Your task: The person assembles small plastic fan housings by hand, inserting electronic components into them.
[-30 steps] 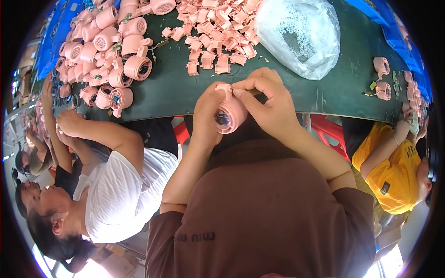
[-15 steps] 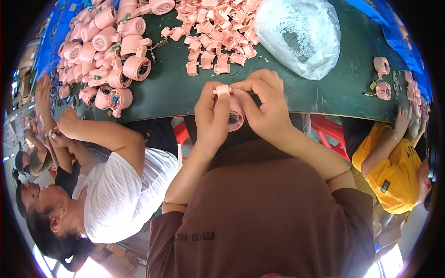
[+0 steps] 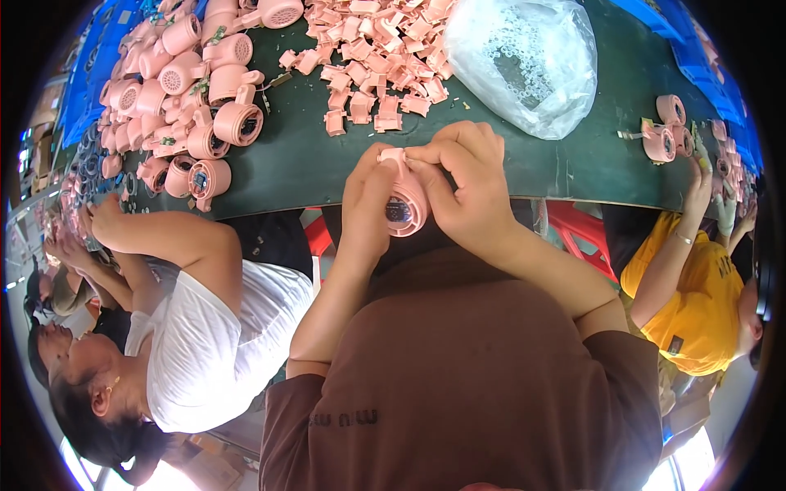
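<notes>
Over the near table edge, both my hands grip one pink plastic housing (image 3: pixel 415 204). Its round open end faces down toward me and shows a dark blue circuit board. A short narrow stem points away from me. My left hand (image 3: pixel 366 200) is closed round the stem's left side, thumb on top. My right hand (image 3: pixel 468 180) pinches the stem's right side, fingertips close to its tip. Whether a small part sits between the fingertips cannot be made out. Just beyond my hands lies a heap of small pink clips (image 3: pixel 385 74).
Many similar pink housings (image 3: pixel 180 74) are piled at the left. A clear plastic bag (image 3: pixel 524 65) of small transparent pieces lies back right. A few pink housings (image 3: pixel 657 141) sit at the right, by a co-worker's hand (image 3: pixel 700 176). Another co-worker in white (image 3: pixel 205 344) sits left.
The housing has tilted in my hands, so its round end and circuit board show more. On the right, a co-worker's hand has reached up to the housings there, where another one now sits.
</notes>
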A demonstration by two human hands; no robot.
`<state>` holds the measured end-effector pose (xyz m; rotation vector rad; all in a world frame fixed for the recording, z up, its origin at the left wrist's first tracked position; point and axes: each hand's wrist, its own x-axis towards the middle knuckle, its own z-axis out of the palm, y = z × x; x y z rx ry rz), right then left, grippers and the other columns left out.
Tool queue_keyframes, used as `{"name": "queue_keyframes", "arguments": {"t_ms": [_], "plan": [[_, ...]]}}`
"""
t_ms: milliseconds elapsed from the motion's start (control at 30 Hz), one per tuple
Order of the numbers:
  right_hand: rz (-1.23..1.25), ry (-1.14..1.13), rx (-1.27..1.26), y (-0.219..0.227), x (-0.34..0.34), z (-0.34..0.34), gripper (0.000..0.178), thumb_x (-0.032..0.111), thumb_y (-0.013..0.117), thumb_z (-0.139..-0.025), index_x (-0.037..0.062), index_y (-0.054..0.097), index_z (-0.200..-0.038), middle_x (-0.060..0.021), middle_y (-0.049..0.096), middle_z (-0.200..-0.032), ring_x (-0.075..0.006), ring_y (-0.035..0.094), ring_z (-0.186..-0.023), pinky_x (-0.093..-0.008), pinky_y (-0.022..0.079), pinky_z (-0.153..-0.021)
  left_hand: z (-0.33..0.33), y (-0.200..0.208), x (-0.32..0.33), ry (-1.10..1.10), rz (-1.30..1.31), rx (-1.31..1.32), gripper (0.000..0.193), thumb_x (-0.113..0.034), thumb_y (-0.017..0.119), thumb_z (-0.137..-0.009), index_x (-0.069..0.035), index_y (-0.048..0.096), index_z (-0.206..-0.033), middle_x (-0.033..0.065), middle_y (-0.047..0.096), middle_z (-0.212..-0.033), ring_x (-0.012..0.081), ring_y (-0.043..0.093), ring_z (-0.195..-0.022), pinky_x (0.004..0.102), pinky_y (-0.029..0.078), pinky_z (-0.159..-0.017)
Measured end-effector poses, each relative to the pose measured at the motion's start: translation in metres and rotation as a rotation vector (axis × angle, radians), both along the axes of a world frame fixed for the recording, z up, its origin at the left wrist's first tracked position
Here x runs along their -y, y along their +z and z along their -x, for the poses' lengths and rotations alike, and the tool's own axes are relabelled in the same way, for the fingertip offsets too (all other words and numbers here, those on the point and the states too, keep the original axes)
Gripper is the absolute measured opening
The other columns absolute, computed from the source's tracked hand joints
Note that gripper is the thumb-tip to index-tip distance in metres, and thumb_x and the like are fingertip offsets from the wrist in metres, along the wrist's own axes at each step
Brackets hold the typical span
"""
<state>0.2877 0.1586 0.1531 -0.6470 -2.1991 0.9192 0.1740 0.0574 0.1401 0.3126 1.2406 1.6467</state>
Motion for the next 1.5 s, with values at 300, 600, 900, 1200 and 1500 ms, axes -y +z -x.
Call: {"name": "queue_keyframes", "arguments": {"t_ms": [300,600,900,1200,1500], "plan": [[0.641,0.139,-0.051,0.007,-0.013,-0.007,0.006,0.009,0.072,-0.086,0.0042,0.073,-0.089,-0.0059,0.062,-0.085,-0.024,0.056,-0.087,-0.0366,0.045,-0.077,0.009,-0.011,0.004,-0.088,-0.127,0.445,0.03,-0.028,0.047,-0.097,-0.001,0.058,-0.105,0.0076,0.063,-0.09,0.0146,0.061,-0.076,0.0269,0.049,-0.064],[0.073,0.071,0.039,0.01,-0.011,-0.009,0.003,0.014,0.071,-0.085,0.0116,0.07,-0.084,-0.0001,0.059,-0.088,-0.0202,0.052,-0.086,-0.0363,0.034,-0.081,0.008,-0.014,0.004,-0.071,-0.108,0.331,0.024,-0.024,0.05,-0.097,-0.002,0.058,-0.102,0.0042,0.062,-0.089,0.0097,0.058,-0.072,0.0258,0.047,-0.064],[0.257,0.142,0.102,-0.003,-0.021,-0.029,0.003,0.011,0.07,-0.085,0.011,0.068,-0.087,-0.0025,0.058,-0.09,-0.0254,0.052,-0.087,-0.0373,0.036,-0.084,0.003,-0.016,-0.002,-0.189,0.053,-0.468,0.016,-0.016,0.056,-0.097,-0.002,0.063,-0.104,0.002,0.063,-0.087,0.0092,0.058,-0.078,0.026,0.047,-0.069],[-0.045,0.112,0.076,0.008,-0.022,-0.029,0.009,0.008,0.071,-0.081,0.0112,0.067,-0.089,-0.0017,0.059,-0.095,-0.0241,0.053,-0.092,-0.0379,0.035,-0.084,-0.006,-0.01,-0.012,-0.124,-0.086,0.131,0.016,-0.016,0.052,-0.098,-0.004,0.061,-0.102,-0.0016,0.06,-0.085,0.0039,0.053,-0.073,0.021,0.042,-0.064],[-0.139,0.056,0.079,0.012,-0.021,-0.021,0.005,0.009,0.071,-0.082,0.0106,0.068,-0.086,-0.0017,0.059,-0.091,-0.0238,0.054,-0.09,-0.0381,0.034,-0.084,-0.004,-0.005,-0.009,-0.11,0.004,-0.049,0.022,-0.022,0.052,-0.098,-0.002,0.061,-0.101,0.0015,0.061,-0.086,0.006,0.055,-0.071,0.0216,0.044,-0.063]]}}
